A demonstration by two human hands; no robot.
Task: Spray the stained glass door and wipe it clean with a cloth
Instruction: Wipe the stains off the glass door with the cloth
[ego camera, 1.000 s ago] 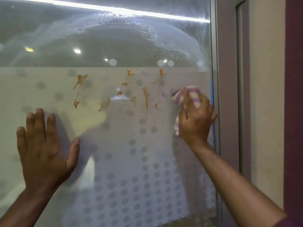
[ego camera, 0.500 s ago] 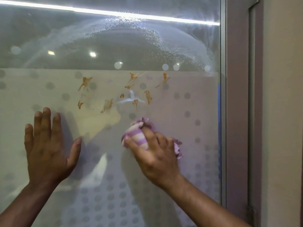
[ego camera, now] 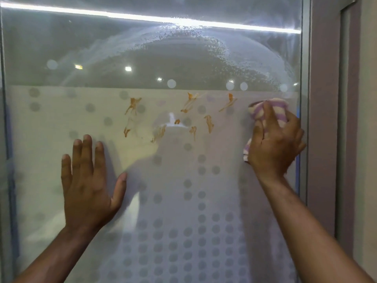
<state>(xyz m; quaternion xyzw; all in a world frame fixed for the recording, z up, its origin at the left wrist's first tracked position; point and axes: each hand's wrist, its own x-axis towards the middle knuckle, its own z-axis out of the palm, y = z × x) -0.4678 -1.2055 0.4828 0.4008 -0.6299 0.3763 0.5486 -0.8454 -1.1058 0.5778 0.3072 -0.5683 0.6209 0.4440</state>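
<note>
Fingers of right hand grip upright bunched cloth against glass door; left hand splayed flat.

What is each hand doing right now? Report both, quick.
Left hand: open, flat on the glass door, holding nothing.
Right hand: fingers closed on the purple-striped cloth, against the glass.

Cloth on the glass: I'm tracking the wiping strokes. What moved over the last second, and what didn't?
The right hand, gripping the striped cloth, swept from the door's right edge down-left to below the stains, then back up to the right edge. The left hand stayed flat on the glass door. The orange stains look much the same.
</note>
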